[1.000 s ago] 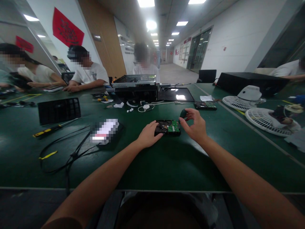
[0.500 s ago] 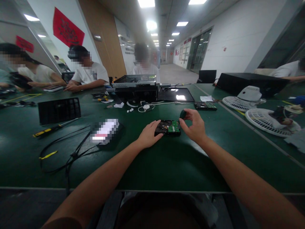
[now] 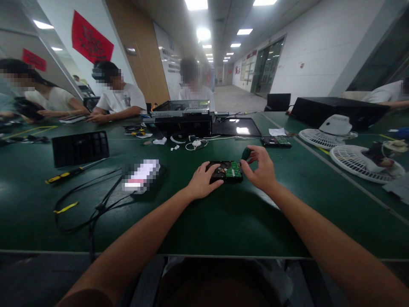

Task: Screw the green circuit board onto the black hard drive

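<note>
A hard drive (image 3: 234, 171) lies on the green table with its green circuit board facing up. My left hand (image 3: 202, 182) grips its left end, with fingers over the top and the thumb along the near edge. Pinched in my right hand (image 3: 262, 171) is a screwdriver (image 3: 246, 154) with a dark handle, held at the drive's right end. Its tip is too small to make out.
A phone (image 3: 142, 175), black cables (image 3: 100, 207) and a yellow-black screwdriver (image 3: 65, 175) lie to the left. A second drive (image 3: 276, 142), an opened metal case (image 3: 180, 117) and a flat screen (image 3: 237, 127) are behind. Fan parts (image 3: 359, 162) lie right. Co-workers sit across.
My left hand has shifted slightly, and a finger now reaches further over the drive's top. My right hand and the screwdriver have hardly moved.
</note>
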